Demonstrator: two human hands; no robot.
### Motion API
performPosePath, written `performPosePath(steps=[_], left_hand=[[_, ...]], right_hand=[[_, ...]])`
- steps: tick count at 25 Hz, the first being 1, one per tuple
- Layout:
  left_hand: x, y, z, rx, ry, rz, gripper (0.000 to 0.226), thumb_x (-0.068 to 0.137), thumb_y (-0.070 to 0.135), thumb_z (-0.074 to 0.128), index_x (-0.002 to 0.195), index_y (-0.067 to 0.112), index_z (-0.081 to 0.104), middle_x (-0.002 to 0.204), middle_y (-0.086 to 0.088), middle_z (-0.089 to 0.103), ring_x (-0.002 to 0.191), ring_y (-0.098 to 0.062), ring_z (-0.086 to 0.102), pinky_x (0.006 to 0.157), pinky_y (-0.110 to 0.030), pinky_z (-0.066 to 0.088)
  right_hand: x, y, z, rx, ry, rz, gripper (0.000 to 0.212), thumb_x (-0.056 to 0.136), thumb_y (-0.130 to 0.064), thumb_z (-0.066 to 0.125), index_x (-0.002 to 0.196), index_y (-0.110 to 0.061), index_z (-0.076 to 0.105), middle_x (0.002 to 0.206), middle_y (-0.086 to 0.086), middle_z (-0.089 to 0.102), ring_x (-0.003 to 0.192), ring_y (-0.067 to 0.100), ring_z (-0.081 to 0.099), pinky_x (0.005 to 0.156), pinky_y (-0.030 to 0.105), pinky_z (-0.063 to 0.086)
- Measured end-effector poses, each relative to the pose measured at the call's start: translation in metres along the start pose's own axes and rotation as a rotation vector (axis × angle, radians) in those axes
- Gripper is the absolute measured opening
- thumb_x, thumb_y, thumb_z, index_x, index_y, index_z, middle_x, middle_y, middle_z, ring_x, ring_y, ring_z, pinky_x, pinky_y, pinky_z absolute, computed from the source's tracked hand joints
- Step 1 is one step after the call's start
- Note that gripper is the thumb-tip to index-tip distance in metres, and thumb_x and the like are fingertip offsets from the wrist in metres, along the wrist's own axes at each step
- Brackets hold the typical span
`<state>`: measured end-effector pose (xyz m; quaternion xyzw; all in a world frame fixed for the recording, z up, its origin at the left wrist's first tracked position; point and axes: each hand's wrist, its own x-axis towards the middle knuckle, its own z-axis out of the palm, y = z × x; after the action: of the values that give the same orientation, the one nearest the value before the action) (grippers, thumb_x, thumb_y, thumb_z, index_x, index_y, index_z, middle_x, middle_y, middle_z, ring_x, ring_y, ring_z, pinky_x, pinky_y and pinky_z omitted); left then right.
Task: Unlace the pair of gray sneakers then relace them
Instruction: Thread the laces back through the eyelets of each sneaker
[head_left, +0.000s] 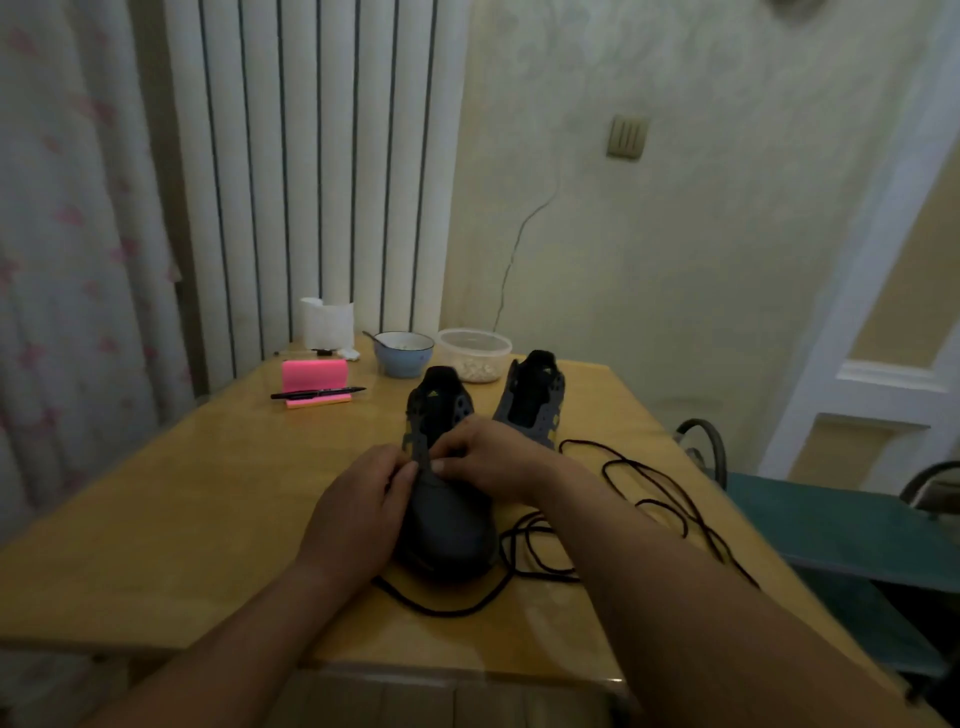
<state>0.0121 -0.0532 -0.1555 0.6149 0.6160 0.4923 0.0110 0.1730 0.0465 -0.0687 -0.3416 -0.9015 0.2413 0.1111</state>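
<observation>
**Gray near sneaker (447, 525) pinched at its eyelets by both hands**

Far left hangs a pale curtain (67, 260) with pink flowers, and beside it stands a white ribbed radiator (311, 156). A yellow wooden table (182, 519) runs away from the viewer. At its far end sits a pink sticky-note block (314, 375) with a black pen (318, 393) lying across it. To the right of that are a blue bowl (403, 358) with a spoon handle sticking out and a clear plastic tub (474, 353) of pale bits.

The near sneaker stands mid-table with its toe toward the viewer. The left hand (358, 512) lies along its left side, thumb and fingers curled in at the lowest eyelets. The right hand (488, 457) comes over from the other side, its fingertips clenched at the same spot and almost meeting the left. It is too blurred to tell whether a lace tip sits between the fingers.

The far sneaker (535, 400) stands just behind and to the right, open and with no lace in it. Black laces (649, 478) lie loose on the wood. One loop runs round the near toe, and the rest sprawls toward the right edge. Beyond that edge is a green chair seat (841, 525).
</observation>
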Motion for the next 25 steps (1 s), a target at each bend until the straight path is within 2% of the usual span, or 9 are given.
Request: performPosePath(steps=[3,6,9,13,16,19,20,22,25], left_hand=[[0.003,0.003,-0.002,-0.052,-0.022,-0.054,0.021,0.104,0.029,0.061,0.085,0.026,0.055,0.08,0.009,0.057,0.075,-0.008,0.055,0.063,-0.034,0.046],[0.004,0.002,-0.006,-0.152,-0.013,-0.117,0.019,0.102,0.033,0.066,0.087,0.024,0.057,0.078,0.008,0.061,0.074,-0.008,0.059,0.065,-0.037,0.049],[-0.001,0.009,-0.01,-0.223,-0.105,-0.185,0.027,0.097,0.046,0.069,0.098,0.022,0.055,0.082,0.005,0.063,0.076,-0.01,0.062,0.064,-0.034,0.05],[-0.005,0.02,-0.024,-0.195,-0.245,-0.365,0.041,0.099,0.049,0.067,0.089,0.011,0.056,0.072,-0.001,0.06,0.064,-0.017,0.057,0.058,-0.032,0.043],[0.002,0.04,-0.043,-0.744,-0.321,-0.611,0.038,0.109,0.035,0.047,0.09,0.007,0.065,0.066,-0.007,0.057,0.059,-0.021,0.054,0.058,-0.031,0.044],[0.012,0.058,-0.047,-1.146,-0.231,-0.632,0.035,0.108,0.015,0.038,0.123,0.004,0.067,0.097,-0.017,0.073,0.087,-0.026,0.068,0.073,-0.035,0.059],[0.011,0.062,-0.045,-1.059,-0.21,-0.564,0.033,0.107,0.01,0.041,0.129,0.01,0.065,0.107,-0.015,0.074,0.095,-0.025,0.069,0.077,-0.034,0.061],[0.0,0.06,-0.031,-0.608,-0.192,-0.352,0.031,0.107,0.01,0.052,0.131,0.026,0.064,0.116,0.002,0.073,0.108,-0.015,0.069,0.086,-0.029,0.061],[-0.021,0.051,-0.011,-0.226,-0.186,-0.201,0.038,0.094,0.036,0.074,0.127,0.037,0.057,0.121,0.012,0.056,0.117,-0.012,0.055,0.098,-0.036,0.055]], right_hand=[[0.003,-0.002,-0.003,-0.056,-0.055,0.015,0.016,0.104,-0.027,0.061,0.101,-0.033,0.075,0.1,-0.015,0.069,0.096,0.005,0.063,0.082,0.028,0.047],[0.004,-0.007,0.001,-0.095,-0.069,-0.015,0.028,0.106,-0.023,0.057,0.081,-0.031,0.066,0.087,-0.01,0.064,0.081,0.006,0.059,0.073,0.029,0.044],[0.001,-0.009,0.01,-0.078,-0.005,-0.048,0.027,0.107,-0.019,0.054,0.084,-0.016,0.067,0.087,0.001,0.062,0.076,0.012,0.057,0.066,0.027,0.045],[0.001,-0.009,0.015,-0.167,0.053,-0.04,0.03,0.109,-0.022,0.05,0.101,-0.002,0.071,0.099,0.015,0.067,0.091,0.031,0.063,0.08,0.044,0.053],[0.002,-0.009,0.016,-0.186,0.062,-0.014,0.036,0.109,-0.022,0.048,0.106,0.009,0.066,0.104,0.029,0.065,0.096,0.044,0.06,0.076,0.05,0.051],[-0.001,-0.011,0.017,-0.186,0.037,0.022,0.028,0.108,-0.018,0.046,0.109,-0.002,0.069,0.103,0.019,0.068,0.096,0.036,0.064,0.082,0.047,0.052],[-0.001,-0.012,0.016,-0.176,0.033,0.033,0.025,0.107,-0.016,0.046,0.11,-0.007,0.07,0.104,0.013,0.069,0.097,0.031,0.065,0.085,0.046,0.054],[-0.003,-0.015,0.014,-0.157,0.034,0.065,0.025,0.107,-0.015,0.046,0.108,-0.008,0.07,0.103,0.01,0.068,0.097,0.028,0.064,0.083,0.042,0.051],[-0.003,-0.015,0.012,-0.158,0.053,0.091,0.027,0.109,-0.021,0.048,0.101,-0.006,0.069,0.097,0.011,0.067,0.094,0.031,0.063,0.077,0.039,0.048]])
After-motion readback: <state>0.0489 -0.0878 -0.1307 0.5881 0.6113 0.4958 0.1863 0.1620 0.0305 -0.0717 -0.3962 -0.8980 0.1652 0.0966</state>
